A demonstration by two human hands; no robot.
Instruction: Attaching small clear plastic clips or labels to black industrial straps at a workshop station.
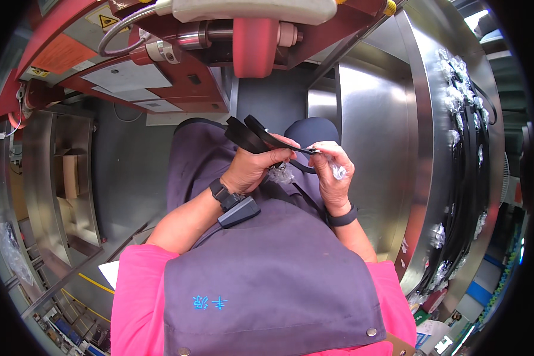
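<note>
A black belt-like strap [245, 134] lies looped over my lap, in front of the dark apron. My left hand [247, 168] is closed round it, and the loops stick out past the fingers. Crumpled clear plastic wrap [283, 174] hangs below that hand, beside the strap. My right hand [334, 175] pinches the strap's narrow end between thumb and fingers. Another bit of clear plastic [339, 172] shows at those fingers. One strap length runs down from the hands across the apron. What the wrap covers is too small to tell.
A red machine with a red roller [255, 48] stands just ahead of my knees. To my right is a steel trough [374, 113]; beyond its raised edge lie several black straps [470, 148] with plastic-wrapped ends. A steel rack [80, 196] holding cardboard [70, 177] stands left.
</note>
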